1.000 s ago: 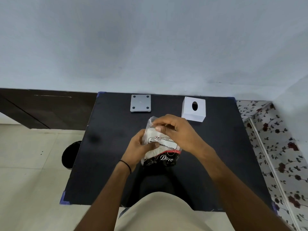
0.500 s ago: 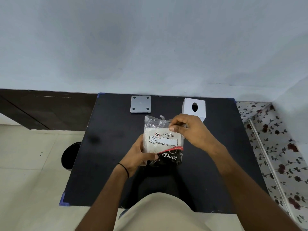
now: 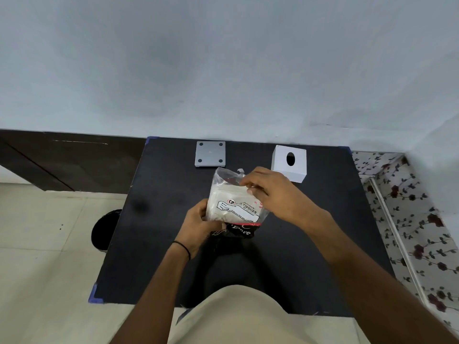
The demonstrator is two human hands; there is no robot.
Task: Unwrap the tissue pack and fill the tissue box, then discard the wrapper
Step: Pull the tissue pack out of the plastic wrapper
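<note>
Now the right hand (image 3: 270,192) has shifted from the pack's far right corner to its open top edge, fingers pinched on the clear wrapper (image 3: 224,177). Left hand (image 3: 198,224) clamped on the tissue pack (image 3: 233,207), held above the worktop (image 3: 161,244). Unwrapping appears under way; tissue box (image 3: 289,162) sits unfilled at the far edge.

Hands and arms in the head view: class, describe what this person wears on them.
Both forearms are bare, no sleeves or gloves. The left hand has a thin black band around its wrist. The right hand and its wrist show nothing worn, no rings visible.
</note>
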